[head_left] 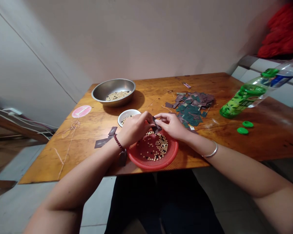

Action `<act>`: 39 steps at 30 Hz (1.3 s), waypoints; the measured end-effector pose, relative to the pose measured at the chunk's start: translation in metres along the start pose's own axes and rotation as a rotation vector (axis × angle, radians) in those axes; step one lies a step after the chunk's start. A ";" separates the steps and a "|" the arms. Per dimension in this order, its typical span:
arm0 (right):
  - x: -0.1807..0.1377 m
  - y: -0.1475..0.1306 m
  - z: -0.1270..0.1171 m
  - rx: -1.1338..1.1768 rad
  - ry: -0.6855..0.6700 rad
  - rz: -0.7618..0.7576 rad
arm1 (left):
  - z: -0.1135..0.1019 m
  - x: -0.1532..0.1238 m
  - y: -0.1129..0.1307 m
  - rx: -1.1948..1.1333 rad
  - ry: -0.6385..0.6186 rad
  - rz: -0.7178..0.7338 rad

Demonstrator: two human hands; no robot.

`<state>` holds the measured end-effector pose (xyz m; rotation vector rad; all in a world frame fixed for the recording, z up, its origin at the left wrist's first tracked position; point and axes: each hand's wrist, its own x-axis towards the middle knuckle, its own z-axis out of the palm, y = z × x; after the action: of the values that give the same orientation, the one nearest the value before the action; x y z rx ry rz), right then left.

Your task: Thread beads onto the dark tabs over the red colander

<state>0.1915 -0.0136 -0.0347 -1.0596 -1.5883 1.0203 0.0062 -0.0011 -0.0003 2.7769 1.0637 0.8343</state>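
Observation:
My left hand (136, 127) and my right hand (173, 126) meet over the far rim of a red mesh basket (153, 166). Between their fingertips is a small dark brown flat piece (156, 126); both hands are closed on it. Cream-coloured beads with a few black ones (161, 144) lie in the basket, mostly toward its right side. Just behind my left hand stands a white bowl (122, 116) with similar beads, partly hidden by that hand. Right of my right hand is a heap of small flat dark green and brown pieces (191, 109).
A steel basin (113, 100) holding beads stands at the back left. Loose dark pieces (102, 143) and string (67, 148) lie left, near a pink disc (81, 111) marked 1. Right are a green bottle (243, 99), a clear bottle (284, 71) and green caps (242, 130).

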 end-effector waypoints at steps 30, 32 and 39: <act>0.000 0.001 0.000 -0.022 -0.002 -0.018 | 0.001 -0.002 -0.001 0.058 0.015 0.039; 0.000 0.001 0.000 -0.015 0.002 -0.019 | 0.001 -0.002 -0.001 0.097 0.041 0.020; 0.000 0.001 0.000 0.012 -0.020 -0.015 | 0.001 -0.002 -0.001 0.056 0.047 0.018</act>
<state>0.1917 -0.0128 -0.0357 -1.0310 -1.6021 1.0317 0.0049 -0.0014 -0.0025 2.8299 1.0870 0.8898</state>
